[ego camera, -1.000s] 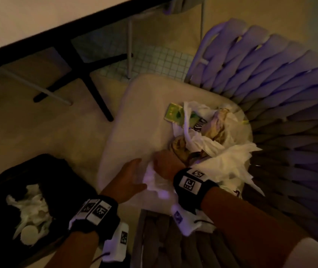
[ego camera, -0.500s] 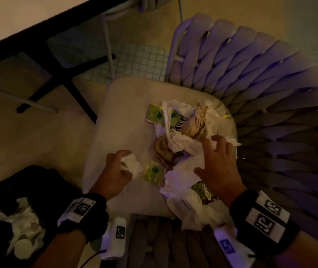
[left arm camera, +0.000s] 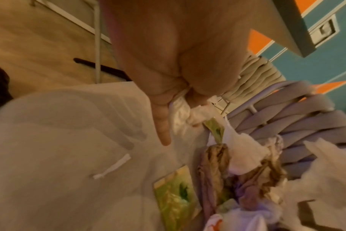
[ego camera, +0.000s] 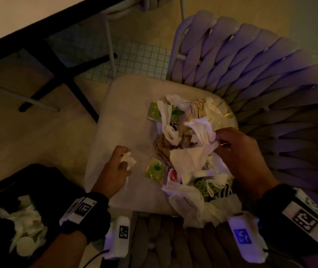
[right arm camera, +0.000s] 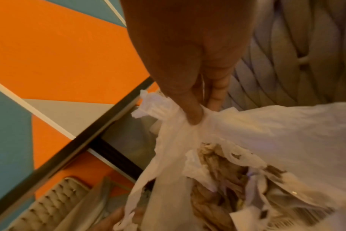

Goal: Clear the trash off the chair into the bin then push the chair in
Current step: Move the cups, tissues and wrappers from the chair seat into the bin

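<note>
A small crumpled tissue (ego camera: 128, 161) is gripped in the curled fingers (left arm camera: 164, 125) of the left hand (ego camera: 113, 173), which is held over the bare front part of the chair (ego camera: 123, 113) cushion. A white napkin (right arm camera: 237, 125) is pinched between thumb and fingers by the right hand (ego camera: 239, 157) at the top of the trash pile (ego camera: 185, 144) (napkins, brown paper, green sachets) heaped on the seat's right side. The black bin (ego camera: 44, 182), with white tissue inside, is seen on the floor just left of the chair.
</note>
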`<state>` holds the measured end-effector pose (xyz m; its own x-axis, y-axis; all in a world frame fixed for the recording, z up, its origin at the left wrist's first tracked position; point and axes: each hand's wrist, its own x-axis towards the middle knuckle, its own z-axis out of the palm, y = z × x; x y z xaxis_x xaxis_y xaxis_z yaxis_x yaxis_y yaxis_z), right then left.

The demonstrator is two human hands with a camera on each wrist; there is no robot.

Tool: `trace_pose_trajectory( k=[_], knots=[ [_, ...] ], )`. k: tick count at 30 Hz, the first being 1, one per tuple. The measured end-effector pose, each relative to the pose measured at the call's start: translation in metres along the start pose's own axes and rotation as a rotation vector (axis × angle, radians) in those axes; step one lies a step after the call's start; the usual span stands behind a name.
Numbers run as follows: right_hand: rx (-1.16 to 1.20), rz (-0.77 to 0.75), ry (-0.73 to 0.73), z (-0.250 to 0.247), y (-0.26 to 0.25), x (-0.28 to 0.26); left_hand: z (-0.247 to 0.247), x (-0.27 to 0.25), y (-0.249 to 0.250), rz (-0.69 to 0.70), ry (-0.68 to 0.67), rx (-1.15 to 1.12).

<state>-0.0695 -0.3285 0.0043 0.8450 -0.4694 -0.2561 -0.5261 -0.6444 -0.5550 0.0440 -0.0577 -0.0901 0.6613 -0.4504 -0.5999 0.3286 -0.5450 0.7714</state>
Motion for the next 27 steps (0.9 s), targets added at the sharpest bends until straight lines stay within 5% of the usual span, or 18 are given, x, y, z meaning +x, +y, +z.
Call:
trace_pose_trajectory(
  k=[3,9,11,15,18,22,27],
  knots=[
    [0.012,-0.072,-0.127,-0.006,-0.024,-0.005,0.009,-0.006,0.028,0.046,-0.034,-0.253],
    [0.227,-0.074,-0.191,0.053,-0.079,-0.014,0.019,-0.014,0.052,0.022,-0.374,-0.421],
    [0.46,-0.013,-0.269,0.086,-0.093,-0.014,0.018,-0.014,0.048,0.018,-0.337,-0.491],
    [0.691,0.169,-0.414,0.134,-0.102,-0.007,-0.006,-0.009,0.03,-0.012,-0.047,-0.428],
    [0.565,0.19,-0.455,0.152,-0.097,-0.002,-0.028,-0.01,0.012,-0.031,0.12,-0.177],
    [-0.017,0.011,-0.653,0.179,-0.079,-0.001,-0.051,-0.016,-0.011,-0.078,0.259,-0.156],
    [-0.327,-0.285,-0.647,0.216,-0.08,-0.004,-0.075,-0.019,-0.057,-0.175,0.205,0.066]
  ],
)
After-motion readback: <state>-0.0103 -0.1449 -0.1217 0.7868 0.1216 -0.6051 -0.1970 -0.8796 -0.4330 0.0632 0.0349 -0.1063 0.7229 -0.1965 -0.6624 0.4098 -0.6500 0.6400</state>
